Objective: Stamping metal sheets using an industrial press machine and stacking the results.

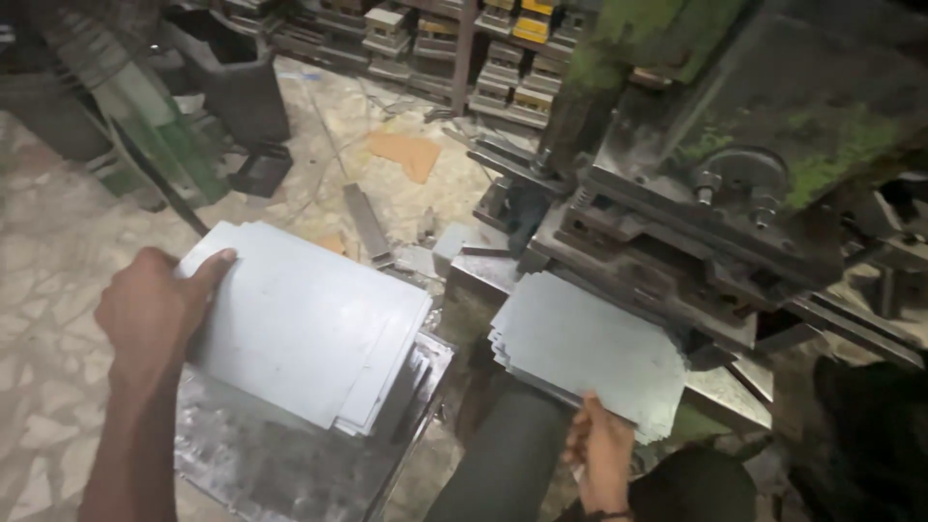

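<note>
Sheets of thin grey rectangular metal lie in two stacks. The larger stack of grey metal sheets (304,324) rests fanned on a scuffed shiny steel stand (261,454) to the left; the smaller stack of grey metal sheets (590,348) sits on the bed of the dark, green-stained press machine (715,184) to the right. Exact sheet counts cannot be told, since only the edges show; the left pile shows several staggered layers, the right one a handful.

The left hand (150,314) rests on the far left corner of the larger stack, thumb laid flat over the top sheet and fingers curled down behind the edge, so it appears to clasp that corner. The right hand (599,449) pinches the near edge of the smaller stack, fingers folded under the sheets and thumb hidden.

Judging by the piles, most sheets remain on the stand and a smaller share lies at the press, so the work looks partly through. Two hands and one press are in view. A loose grey metal bar (367,224) lies on the pale stone floor (48,290) beyond the stand.
</note>
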